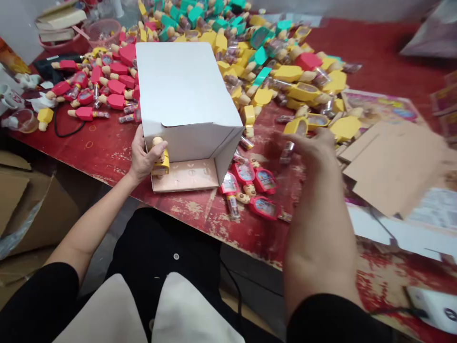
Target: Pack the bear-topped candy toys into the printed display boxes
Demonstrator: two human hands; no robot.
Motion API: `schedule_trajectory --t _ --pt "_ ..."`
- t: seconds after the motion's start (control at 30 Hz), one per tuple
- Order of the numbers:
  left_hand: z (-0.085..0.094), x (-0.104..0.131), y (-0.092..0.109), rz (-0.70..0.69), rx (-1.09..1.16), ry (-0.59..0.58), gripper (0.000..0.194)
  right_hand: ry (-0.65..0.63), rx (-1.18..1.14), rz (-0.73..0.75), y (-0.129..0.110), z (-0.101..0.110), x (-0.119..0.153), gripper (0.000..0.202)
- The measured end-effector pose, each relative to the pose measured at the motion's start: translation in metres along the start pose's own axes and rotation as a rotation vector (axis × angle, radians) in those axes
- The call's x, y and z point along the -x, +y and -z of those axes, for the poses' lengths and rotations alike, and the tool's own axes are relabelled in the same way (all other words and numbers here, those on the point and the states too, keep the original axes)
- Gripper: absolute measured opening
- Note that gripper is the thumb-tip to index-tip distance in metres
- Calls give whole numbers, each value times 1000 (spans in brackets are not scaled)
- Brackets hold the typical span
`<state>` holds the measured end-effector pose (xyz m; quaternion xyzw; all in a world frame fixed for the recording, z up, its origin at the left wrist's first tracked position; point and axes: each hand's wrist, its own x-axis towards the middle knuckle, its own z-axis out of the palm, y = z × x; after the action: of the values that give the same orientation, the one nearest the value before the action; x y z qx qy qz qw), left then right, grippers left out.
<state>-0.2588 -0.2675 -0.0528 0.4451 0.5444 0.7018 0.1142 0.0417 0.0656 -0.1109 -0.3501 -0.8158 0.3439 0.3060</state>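
My left hand [142, 155] grips the left side of an open white box [185, 85] and pins a yellow toy [162, 164] against it with the thumb. The box lies at the table's front edge, its opening toward me, with a pinkish inner wall at the bottom. My right hand [314, 143], blurred by motion, reaches over the yellow toys [303, 93] on the right; whether it holds anything is unclear. Several red toys [264, 207] with round clear windows lie between the box and my right forearm.
Red toys [116, 87] are heaped left of the box, green toys [195, 15] behind it. Flat brown cardboard pieces [389, 162] lie at the right. A pink basket [103, 32] stands at the back left, a white device [433, 307] at the lower right.
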Motion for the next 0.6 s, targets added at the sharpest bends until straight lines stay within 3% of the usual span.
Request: schedule_trajectory --t 0.07,0.13,0.23,0.3,0.37,0.47,0.6 --pt "-3 0 6 67 10 46 62 108 -82 -130 -13 7 20 70" --pt "-5 -1 8 76 35 74 62 135 -205 -191 -34 14 40 59" --pt "-9 -2 7 87 68 94 62 103 -347 -203 -75 16 71 53" --pt "-11 0 6 112 76 91 63 80 -400 -158 -107 5 96 52" --pt "-13 3 7 142 78 69 65 64 -488 -91 -141 -18 123 52" --pt "-16 6 8 164 94 23 59 127 -604 -6 -187 -79 162 62" --pt "-18 9 14 133 102 -6 50 253 -450 -64 -217 -166 192 68"
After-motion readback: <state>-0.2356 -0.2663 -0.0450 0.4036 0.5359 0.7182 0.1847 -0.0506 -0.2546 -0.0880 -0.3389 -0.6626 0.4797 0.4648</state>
